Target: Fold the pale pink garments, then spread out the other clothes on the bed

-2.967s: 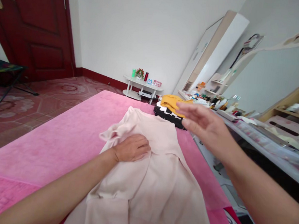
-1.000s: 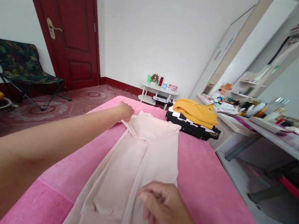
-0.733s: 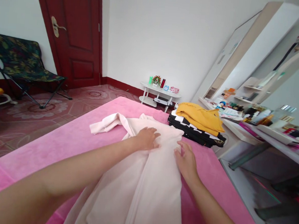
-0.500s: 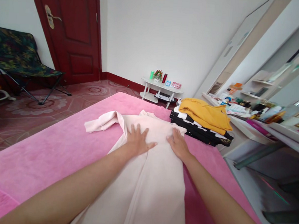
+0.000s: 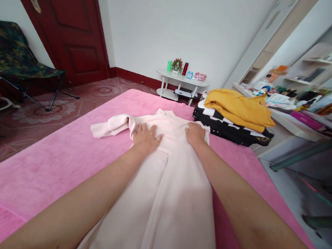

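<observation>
In the head view, your left hand [image 5: 145,138] lies palm down on the pale pink, long cloth garment [image 5: 177,201], its fingers spread wide and gripping nothing. Your right hand [image 5: 196,134] rests near the garment's right shoulder, fingers close together and thumb set apart, laid on the cloth rather than wrapped around it. The garment stretches lengthwise on the pink plush cover [image 5: 66,163], between your forearms, collar at the far end. Its pale pink sleeve [image 5: 111,125] extends to the left of your left hand. Just beyond your right hand, a folded mustard-yellow garment [image 5: 238,106] tops a stack of black and white folded clothes [image 5: 225,128], near the garment's right shoulder.
</observation>
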`<state>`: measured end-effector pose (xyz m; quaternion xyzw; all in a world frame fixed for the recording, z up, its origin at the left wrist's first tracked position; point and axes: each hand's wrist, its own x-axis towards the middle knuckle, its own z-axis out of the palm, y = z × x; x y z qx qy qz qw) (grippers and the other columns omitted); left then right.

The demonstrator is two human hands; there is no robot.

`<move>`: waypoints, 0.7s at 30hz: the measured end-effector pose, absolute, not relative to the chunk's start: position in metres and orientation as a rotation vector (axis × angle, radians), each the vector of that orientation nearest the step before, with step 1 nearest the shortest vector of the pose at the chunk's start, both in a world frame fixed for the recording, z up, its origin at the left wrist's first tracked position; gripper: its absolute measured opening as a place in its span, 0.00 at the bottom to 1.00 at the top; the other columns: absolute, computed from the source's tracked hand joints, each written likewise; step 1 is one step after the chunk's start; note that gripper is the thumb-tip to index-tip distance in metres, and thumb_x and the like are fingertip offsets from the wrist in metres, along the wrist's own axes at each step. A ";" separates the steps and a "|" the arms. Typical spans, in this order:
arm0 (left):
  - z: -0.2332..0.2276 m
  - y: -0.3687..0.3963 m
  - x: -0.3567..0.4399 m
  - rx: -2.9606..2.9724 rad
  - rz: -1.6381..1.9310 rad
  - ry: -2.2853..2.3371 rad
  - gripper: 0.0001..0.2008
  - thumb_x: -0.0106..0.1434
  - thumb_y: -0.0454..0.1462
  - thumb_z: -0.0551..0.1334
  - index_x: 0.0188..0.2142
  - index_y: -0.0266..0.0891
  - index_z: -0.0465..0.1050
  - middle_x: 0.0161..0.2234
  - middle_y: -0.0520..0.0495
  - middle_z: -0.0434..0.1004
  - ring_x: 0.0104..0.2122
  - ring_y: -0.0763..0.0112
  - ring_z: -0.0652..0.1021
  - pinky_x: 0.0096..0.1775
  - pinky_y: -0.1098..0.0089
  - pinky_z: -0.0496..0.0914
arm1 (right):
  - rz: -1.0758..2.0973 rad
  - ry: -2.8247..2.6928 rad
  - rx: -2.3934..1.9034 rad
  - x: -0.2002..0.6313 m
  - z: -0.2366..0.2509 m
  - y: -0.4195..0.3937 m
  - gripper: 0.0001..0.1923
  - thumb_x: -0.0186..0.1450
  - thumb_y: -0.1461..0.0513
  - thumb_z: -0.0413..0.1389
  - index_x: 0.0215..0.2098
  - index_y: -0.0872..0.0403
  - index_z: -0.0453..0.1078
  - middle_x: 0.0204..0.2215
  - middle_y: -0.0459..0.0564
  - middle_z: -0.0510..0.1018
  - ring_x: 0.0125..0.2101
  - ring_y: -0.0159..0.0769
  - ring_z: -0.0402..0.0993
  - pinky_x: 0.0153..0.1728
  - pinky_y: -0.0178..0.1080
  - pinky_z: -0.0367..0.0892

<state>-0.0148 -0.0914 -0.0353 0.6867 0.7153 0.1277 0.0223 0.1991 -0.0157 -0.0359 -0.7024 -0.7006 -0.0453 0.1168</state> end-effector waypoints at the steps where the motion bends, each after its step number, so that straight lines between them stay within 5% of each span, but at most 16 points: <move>1: -0.036 -0.089 -0.017 2.130 0.418 2.209 0.31 0.63 0.57 0.43 0.61 0.49 0.57 0.61 0.41 0.56 0.62 0.48 0.55 0.58 0.50 0.52 | -0.155 -2.016 -2.063 0.197 -0.033 -0.012 0.20 0.64 0.59 0.49 0.53 0.56 0.67 0.50 0.59 0.71 0.52 0.47 0.62 0.52 0.47 0.58; 7: -0.040 -0.082 -0.020 1.959 0.424 2.296 0.37 0.61 0.59 0.46 0.63 0.44 0.52 0.65 0.38 0.46 0.63 0.42 0.49 0.59 0.51 0.50 | -0.192 -1.907 -1.997 0.197 -0.030 0.010 0.14 0.62 0.61 0.51 0.44 0.53 0.72 0.44 0.54 0.73 0.46 0.43 0.66 0.45 0.40 0.62; 15: -0.040 -0.074 -0.024 1.895 0.299 2.289 0.42 0.59 0.61 0.44 0.65 0.41 0.46 0.67 0.38 0.37 0.64 0.40 0.46 0.60 0.49 0.47 | -0.085 -1.995 -1.922 0.195 -0.050 0.010 0.23 0.63 0.65 0.44 0.55 0.61 0.64 0.52 0.60 0.68 0.53 0.46 0.61 0.55 0.45 0.55; 21: -0.041 -0.073 -0.027 1.915 0.301 2.237 0.43 0.59 0.62 0.43 0.66 0.41 0.44 0.67 0.35 0.34 0.64 0.39 0.44 0.59 0.48 0.48 | 0.252 -2.188 -1.986 0.182 -0.041 -0.058 0.36 0.67 0.46 0.38 0.68 0.53 0.40 0.67 0.52 0.38 0.65 0.49 0.34 0.62 0.55 0.38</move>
